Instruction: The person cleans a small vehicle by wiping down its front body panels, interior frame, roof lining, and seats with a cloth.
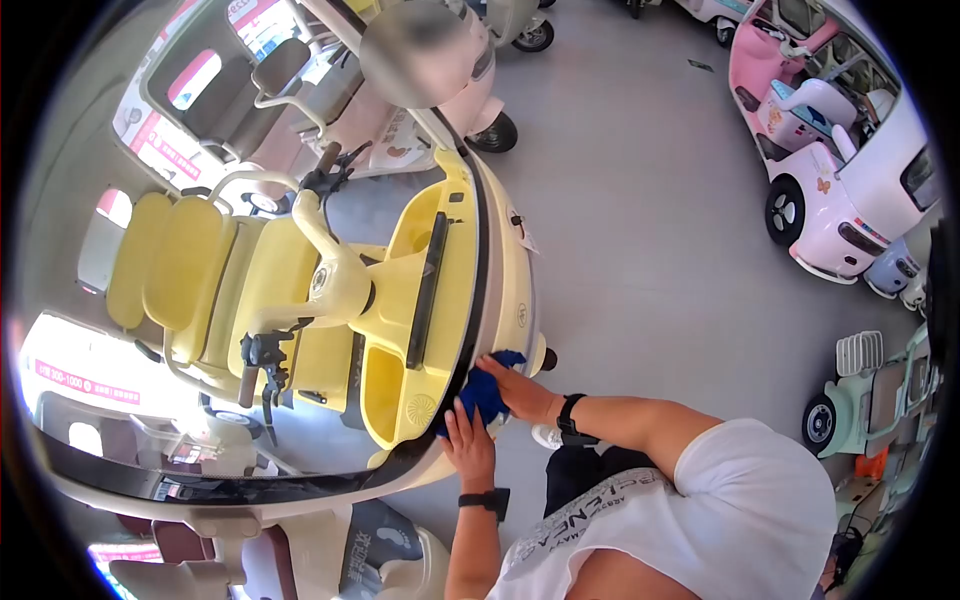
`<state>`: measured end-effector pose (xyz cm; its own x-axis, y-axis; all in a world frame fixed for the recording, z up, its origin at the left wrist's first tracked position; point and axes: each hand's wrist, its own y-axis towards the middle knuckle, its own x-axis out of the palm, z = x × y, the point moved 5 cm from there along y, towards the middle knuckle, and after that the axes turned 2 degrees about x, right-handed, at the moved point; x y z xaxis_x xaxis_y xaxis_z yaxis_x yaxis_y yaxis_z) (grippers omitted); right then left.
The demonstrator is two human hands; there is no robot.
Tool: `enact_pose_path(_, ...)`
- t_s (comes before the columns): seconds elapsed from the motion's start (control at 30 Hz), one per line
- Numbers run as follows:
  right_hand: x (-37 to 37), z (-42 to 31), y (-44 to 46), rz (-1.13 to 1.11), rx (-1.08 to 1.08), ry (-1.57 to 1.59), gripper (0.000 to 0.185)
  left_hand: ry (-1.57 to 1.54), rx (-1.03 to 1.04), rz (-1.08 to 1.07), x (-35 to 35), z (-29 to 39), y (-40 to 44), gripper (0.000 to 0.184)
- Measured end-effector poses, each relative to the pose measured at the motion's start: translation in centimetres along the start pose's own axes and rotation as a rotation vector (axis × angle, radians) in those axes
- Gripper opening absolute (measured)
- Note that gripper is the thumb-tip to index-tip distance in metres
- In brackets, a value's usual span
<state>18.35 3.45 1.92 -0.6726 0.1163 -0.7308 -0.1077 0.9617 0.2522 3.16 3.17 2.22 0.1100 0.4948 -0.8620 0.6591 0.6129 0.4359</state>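
A blue cloth [484, 395] is pressed against the lower front corner of a yellow and cream three-wheeled vehicle [515, 275]. My right hand [520, 392] grips the cloth, and a fold of it sticks out past the fingers. Beside it, my left hand [468, 445] lies with fingers outstretched on the black windshield edge [425, 458], its fingertips touching the cloth. Both wrists wear black bands. Through the windshield I see the handlebar [318, 275], yellow seats [190, 265] and a yellow dash with a storage pocket [382, 395].
A pink vehicle [840, 205] stands at the upper right, with a mint green scooter [870, 400] below it. Another pale vehicle [400, 140] is parked just beyond the yellow one. Grey floor [640, 220] runs between the rows. A beige vehicle [425, 565] sits at the bottom.
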Motion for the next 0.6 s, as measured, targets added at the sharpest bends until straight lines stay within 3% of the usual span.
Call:
enact_pose_path(0.17,-5.7,-1.0,6.3,0.166,0.015,0.148,0.06,-0.095,-0.107,0.077,-4.6,-2.6,8.9,0.042)
enact_pose_path(0.33,-13.2,-4.5,12.2,0.284,-0.207,0.151,0.066,-0.002,-0.229,0.133,-9.8,-4.9,15.5,0.041)
enact_pose_path(0.53,-11.4,-1.5,10.9,0.211,-0.242,0.148,0.069,0.005,-0.24,0.087,-6.5,-2.9,13.3,0.037)
enact_pose_path(0.6,-9.6,1.8,8.8,0.074,-0.263,0.072,0.063,0.018,-0.22,0.0,-4.2,-1.4,11.1,0.036)
